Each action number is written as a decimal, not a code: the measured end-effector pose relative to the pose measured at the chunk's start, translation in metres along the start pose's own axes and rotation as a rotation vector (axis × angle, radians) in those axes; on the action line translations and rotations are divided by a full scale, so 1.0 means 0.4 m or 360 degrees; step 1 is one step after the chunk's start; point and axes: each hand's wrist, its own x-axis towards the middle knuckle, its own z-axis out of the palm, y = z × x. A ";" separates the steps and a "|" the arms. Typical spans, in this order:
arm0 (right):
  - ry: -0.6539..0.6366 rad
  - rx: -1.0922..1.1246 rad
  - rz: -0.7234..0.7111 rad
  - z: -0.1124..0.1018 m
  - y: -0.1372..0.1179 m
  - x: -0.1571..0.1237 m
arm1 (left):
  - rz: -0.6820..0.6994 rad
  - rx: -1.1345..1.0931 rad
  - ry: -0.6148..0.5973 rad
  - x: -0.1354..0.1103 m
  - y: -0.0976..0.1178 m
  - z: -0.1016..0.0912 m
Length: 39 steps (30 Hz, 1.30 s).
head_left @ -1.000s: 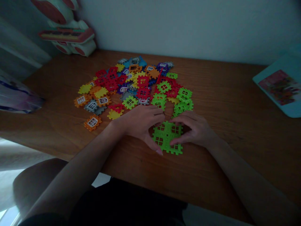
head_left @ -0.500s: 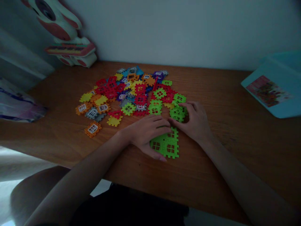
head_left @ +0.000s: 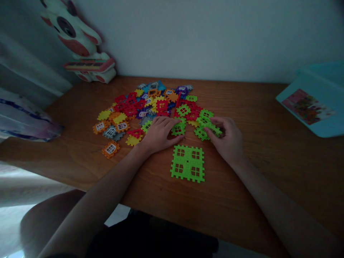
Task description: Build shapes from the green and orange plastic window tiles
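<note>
A square panel [head_left: 187,162] of joined lime-green window tiles lies flat on the table in front of me. Just beyond it, my left hand [head_left: 161,134] reaches over a pair of green tiles [head_left: 178,128], thumb apart from the fingers; whether it touches them I cannot tell. On the right, my right hand [head_left: 227,138] pinches a green window tile [head_left: 215,131] between thumb and fingers, slightly raised over other green tiles [head_left: 200,133]. Part of that tile is hidden by the fingers.
A heap of red, yellow, orange, blue and grey interlocking tiles [head_left: 129,104] spreads beyond my left hand. A cow-shaped toy keyboard [head_left: 90,66] stands at the back left, a plastic bag [head_left: 29,118] at the left edge. A light-blue box [head_left: 319,104] sits at the right.
My left hand has moved off the green panel, away from me, to the green tiles beyond it. My right hand has taken hold of a green tile. The view has shifted slightly.
</note>
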 end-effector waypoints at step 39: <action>-0.0520 -0.0852 0.0051 -0.109 -0.062 -0.227 | 0.0020 -0.0573 0.0228 -0.044 -0.017 0.005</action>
